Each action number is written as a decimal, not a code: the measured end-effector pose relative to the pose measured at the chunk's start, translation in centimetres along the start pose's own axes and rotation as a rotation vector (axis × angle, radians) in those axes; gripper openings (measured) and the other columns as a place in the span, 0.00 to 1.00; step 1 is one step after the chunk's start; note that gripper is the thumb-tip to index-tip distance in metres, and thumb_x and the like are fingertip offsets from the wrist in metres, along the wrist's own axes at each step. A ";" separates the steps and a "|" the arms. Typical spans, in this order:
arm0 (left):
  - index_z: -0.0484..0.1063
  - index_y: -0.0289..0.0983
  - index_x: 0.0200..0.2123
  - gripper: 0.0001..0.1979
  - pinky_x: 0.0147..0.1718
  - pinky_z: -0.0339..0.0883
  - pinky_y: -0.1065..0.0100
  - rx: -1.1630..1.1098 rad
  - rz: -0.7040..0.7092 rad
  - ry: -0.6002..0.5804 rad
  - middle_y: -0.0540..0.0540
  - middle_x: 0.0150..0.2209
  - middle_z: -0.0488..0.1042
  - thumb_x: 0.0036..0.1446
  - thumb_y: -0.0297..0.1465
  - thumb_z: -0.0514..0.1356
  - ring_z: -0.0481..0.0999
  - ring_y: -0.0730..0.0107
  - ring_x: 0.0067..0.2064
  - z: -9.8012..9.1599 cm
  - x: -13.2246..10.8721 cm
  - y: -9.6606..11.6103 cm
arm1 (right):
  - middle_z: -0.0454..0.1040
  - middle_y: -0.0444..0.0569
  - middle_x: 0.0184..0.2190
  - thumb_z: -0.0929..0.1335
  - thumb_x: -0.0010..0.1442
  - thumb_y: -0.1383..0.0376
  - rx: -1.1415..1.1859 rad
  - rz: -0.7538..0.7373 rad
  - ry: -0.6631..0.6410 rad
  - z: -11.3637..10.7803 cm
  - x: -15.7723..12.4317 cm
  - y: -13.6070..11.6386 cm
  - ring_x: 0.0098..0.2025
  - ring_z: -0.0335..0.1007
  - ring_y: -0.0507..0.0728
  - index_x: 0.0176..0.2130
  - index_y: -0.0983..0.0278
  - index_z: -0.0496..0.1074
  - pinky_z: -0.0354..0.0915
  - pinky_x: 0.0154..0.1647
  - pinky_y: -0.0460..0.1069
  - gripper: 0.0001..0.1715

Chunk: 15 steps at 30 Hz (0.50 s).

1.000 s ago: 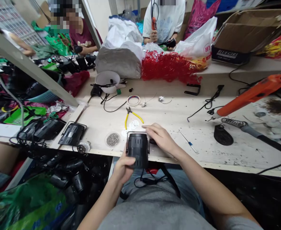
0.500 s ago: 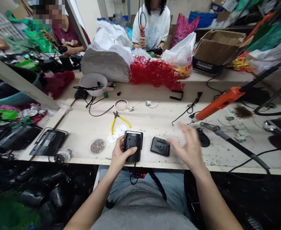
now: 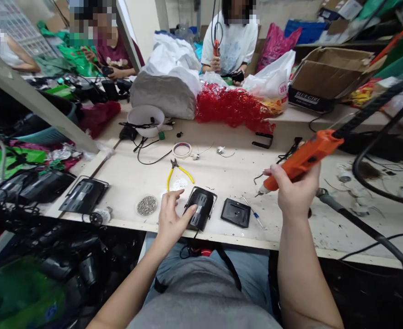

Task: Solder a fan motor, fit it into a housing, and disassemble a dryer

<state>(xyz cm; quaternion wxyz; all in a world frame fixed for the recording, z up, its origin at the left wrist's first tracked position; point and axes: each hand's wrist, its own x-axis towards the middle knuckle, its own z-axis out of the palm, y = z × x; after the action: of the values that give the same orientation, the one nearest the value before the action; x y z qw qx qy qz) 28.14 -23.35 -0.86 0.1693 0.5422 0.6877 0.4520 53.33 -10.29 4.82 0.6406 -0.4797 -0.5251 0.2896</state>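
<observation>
My right hand (image 3: 298,192) is wrapped round an orange electric screwdriver (image 3: 302,157), its bit pointing down to the left above the bench. My left hand (image 3: 174,214) has its fingers apart, the thumb against the left side of a black slotted casing (image 3: 201,208) with a wire bracket. The casing lies at the bench's front edge, a cable hanging below it. Just right of it is a flat black cover plate (image 3: 235,212), with a small blue-handled screwdriver (image 3: 255,214) alongside. A round dish of small screws (image 3: 147,205) sits left of my left hand.
Yellow-handled cutters (image 3: 179,173), a roll of tape (image 3: 181,150) and a white tub (image 3: 145,119) are farther back. Another black casing (image 3: 83,195) lies left. A thick dark hose (image 3: 359,224) crosses the right side. Co-workers sit across the bench behind bags and a cardboard box (image 3: 331,75).
My right hand has moved up and right and taken hold of the electric screwdriver. My left fingers have loosened from the casing, which now lies turned with its slotted side up.
</observation>
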 end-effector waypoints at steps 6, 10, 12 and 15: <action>0.68 0.39 0.59 0.33 0.58 0.68 0.48 0.158 0.057 -0.208 0.38 0.58 0.69 0.52 0.42 0.69 0.70 0.48 0.60 0.9 0.0 2.2 | 0.74 0.44 0.32 0.67 0.54 0.32 0.346 0.039 -0.354 3.2 -3.6 -3.3 0.33 0.72 0.58 0.57 0.56 0.69 0.72 0.37 0.55 0.44; 0.68 0.39 0.59 0.32 0.61 0.65 0.49 0.094 0.043 -0.360 0.39 0.60 0.71 0.49 0.30 0.65 0.71 0.50 0.60 1.0 0.5 2.3 | 0.71 0.45 0.27 0.55 0.55 0.25 0.433 0.212 -0.417 4.7 -5.4 -4.6 0.26 0.69 0.58 0.56 0.58 0.71 0.69 0.29 0.54 0.52; 0.68 0.39 0.60 0.33 0.63 0.62 0.48 0.107 0.079 -0.390 0.39 0.61 0.71 0.48 0.27 0.63 0.70 0.48 0.62 0.9 0.5 2.3 | 0.68 0.45 0.23 0.55 0.54 0.26 0.434 0.234 -0.392 5.0 -6.5 -4.8 0.22 0.64 0.57 0.52 0.59 0.72 0.65 0.24 0.53 0.51; 0.67 0.39 0.61 0.32 0.63 0.60 0.46 0.172 0.118 -0.387 0.38 0.63 0.70 0.51 0.29 0.65 0.68 0.46 0.63 1.0 0.4 2.4 | 0.65 0.46 0.21 0.53 0.49 0.23 0.382 0.226 -0.390 5.0 -7.6 -4.7 0.20 0.62 0.58 0.47 0.57 0.73 0.62 0.22 0.53 0.52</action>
<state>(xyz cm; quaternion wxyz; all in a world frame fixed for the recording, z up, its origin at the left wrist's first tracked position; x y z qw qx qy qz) 30.14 -22.55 0.69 0.2244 0.6706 0.6455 0.2884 45.84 -17.17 6.06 0.5698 -0.3414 -0.5175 0.5394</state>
